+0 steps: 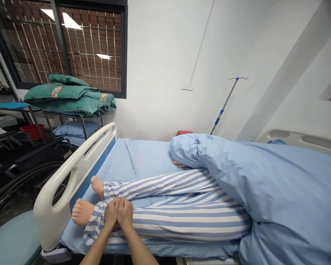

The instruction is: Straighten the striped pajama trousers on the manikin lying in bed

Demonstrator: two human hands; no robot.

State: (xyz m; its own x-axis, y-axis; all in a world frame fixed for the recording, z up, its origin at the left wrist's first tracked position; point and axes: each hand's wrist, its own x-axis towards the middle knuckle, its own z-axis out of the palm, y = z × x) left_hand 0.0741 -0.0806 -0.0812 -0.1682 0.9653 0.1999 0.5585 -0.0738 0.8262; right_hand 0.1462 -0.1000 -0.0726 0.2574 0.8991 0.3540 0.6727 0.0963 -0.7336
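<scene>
Side by side, my left hand [111, 212] and my right hand [125, 212] rest over the near lower leg, just above the ankle. Their fingers curl over the cloth of the blue-and-white striped trousers [187, 219], with the fingertips hidden on the far side. The legs belong to a figure lying on its back, probably a care manikin. Its near foot [82, 212] and far foot [97, 186] are bare and point towards the footboard. A light blue quilt [287, 184] covers the upper body, folded back above the knees. Fingers [179, 163] of the figure show under its edge.
The bed's cream footboard [57, 187] rises on the left, with a wheelchair [30, 165] beyond it. A pale green seat [15, 237] stands at lower left. Folded green bedding [74, 97] lies on a rack. Behind the bed is an IV pole [223, 108].
</scene>
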